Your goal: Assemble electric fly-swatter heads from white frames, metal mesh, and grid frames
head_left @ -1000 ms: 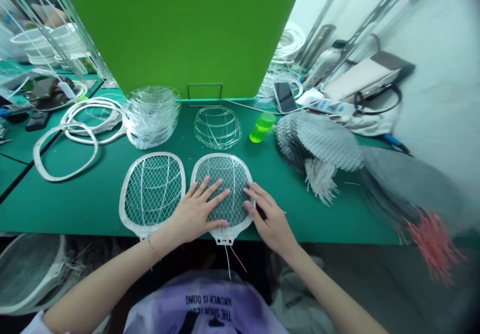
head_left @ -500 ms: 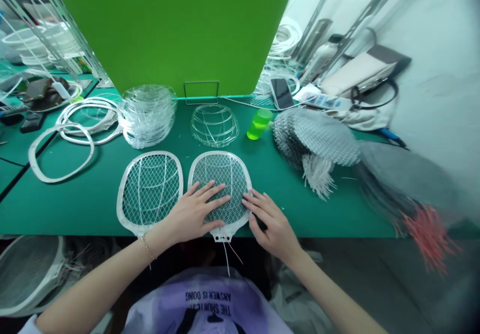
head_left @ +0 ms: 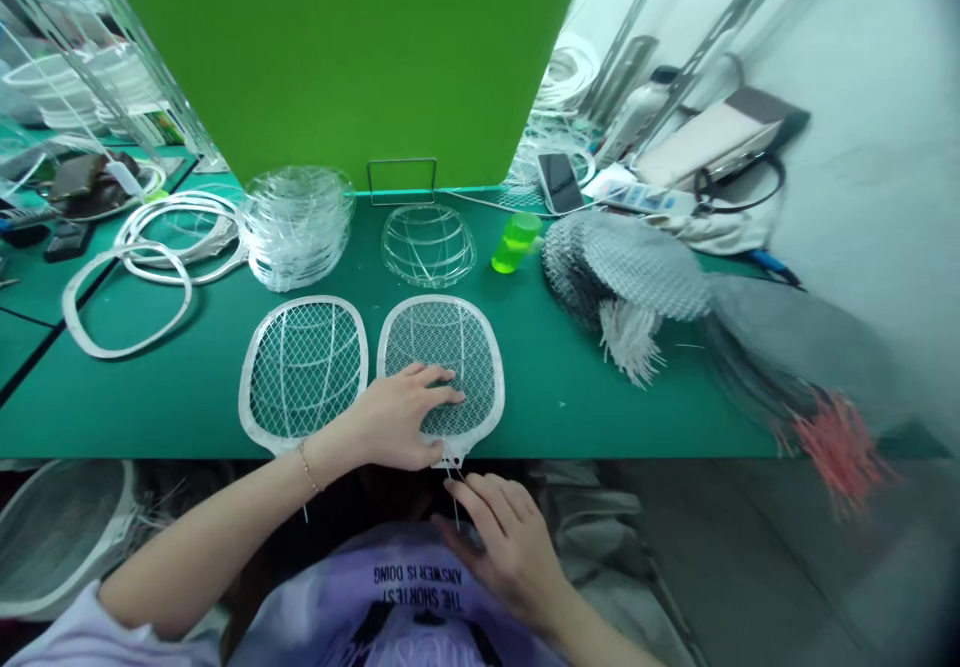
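A white racket-shaped frame with grey metal mesh over curved ribs lies near the table's front edge. My left hand rests on its lower left part, fingers spread flat over the mesh and thumb by the neck. Thin wires hang from the neck over the edge. At these wires is my right hand, below the table edge, with thumb and index finger apart on either side of the white one. A second meshed racket frame lies to the left, partly under my left forearm.
Behind stand a stack of clear ribbed covers, a single cover and a green bottle. White ring frames lie left. Mesh sheets and a grey bundle with red wires lie right. A green panel rises behind.
My right hand has left the right rim of the racket frame and moved down to the hanging wires. My left hand stays on the mesh, its fingers drawn slightly closer together.
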`<state>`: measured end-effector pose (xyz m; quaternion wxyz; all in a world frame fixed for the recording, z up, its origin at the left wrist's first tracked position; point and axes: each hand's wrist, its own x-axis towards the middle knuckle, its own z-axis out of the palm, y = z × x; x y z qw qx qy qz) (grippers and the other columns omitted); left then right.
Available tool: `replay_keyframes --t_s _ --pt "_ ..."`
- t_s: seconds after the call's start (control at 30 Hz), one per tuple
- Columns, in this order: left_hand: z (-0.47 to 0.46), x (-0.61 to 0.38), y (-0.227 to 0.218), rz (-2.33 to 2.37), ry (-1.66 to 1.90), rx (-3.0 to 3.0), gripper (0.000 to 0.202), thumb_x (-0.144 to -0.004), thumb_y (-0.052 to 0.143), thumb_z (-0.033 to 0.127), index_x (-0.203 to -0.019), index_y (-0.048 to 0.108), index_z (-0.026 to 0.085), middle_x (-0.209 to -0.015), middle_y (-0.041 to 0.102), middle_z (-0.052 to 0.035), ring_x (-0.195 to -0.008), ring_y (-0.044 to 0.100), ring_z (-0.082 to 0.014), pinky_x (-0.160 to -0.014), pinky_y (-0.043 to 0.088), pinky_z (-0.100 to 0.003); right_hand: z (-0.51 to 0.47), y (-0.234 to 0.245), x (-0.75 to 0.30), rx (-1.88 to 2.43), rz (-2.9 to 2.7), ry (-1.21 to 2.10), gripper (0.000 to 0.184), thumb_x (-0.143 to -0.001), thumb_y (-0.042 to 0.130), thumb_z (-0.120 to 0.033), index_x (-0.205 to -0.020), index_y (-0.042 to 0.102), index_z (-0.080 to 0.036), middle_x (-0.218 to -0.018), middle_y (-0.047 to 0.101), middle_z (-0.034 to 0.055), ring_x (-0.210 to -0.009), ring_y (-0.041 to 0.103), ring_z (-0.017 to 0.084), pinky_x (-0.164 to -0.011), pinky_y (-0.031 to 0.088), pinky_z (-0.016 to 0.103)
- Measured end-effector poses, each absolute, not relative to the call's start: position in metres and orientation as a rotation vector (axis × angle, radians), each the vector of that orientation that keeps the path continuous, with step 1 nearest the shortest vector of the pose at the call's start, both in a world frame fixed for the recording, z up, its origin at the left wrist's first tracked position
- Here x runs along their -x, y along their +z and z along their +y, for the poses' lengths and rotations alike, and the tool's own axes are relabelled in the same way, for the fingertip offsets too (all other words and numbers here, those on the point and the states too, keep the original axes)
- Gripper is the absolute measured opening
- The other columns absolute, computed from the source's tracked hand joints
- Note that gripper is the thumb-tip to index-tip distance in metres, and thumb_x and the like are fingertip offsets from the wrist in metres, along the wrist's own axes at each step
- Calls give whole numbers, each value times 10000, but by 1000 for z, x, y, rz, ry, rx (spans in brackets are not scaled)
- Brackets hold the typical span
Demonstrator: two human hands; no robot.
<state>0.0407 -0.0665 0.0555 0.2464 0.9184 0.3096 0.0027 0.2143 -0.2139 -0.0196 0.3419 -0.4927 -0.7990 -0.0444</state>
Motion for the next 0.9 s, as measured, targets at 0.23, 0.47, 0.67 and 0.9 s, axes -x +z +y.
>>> replay_keyframes --t_s 0.23,0.47,0.67,0.9 --pt "-66 -42 53 872 34 -2520 585 -749 768 405 -1284 619 219 -1445 535 -74 -1293 511 -315 -1038 479 -445 -207 -47 -214 1134 -1992 -106 355 -866 649 -36 -1209 658 -125 -911 719 90 -822 656 175 -739 567 305" --pt "-66 -41 50 868 76 -2550 575 -729 764 419 -1250 630 217 -1375 573 -64 -1212 548 -301 -959 521 -421 -202 -36 -209 1180 -1985 -167 341 -874 654 -58 -1200 675 -155 -869 728 69 -780 653 169 -723 544 310" --pt "-64 -42 50 852 59 -2555 567 -705 757 389 -1232 634 219 -1354 569 -68 -1188 548 -287 -942 525 -409 -196 -29 -193 1172 -1948 -73 166 -932 580 -90 -1029 695 -158 -866 747 70 -856 669 176 -727 491 317" --pt "-65 -43 50 849 18 -2569 579 -718 731 425 -1242 606 213 -1353 551 -77 -1169 537 -296 -896 535 -400 -201 -43 -200 1163 -1988 -247 107 -936 619 -122 -987 704 -161 -864 759 49 -871 661 158 -740 435 315"
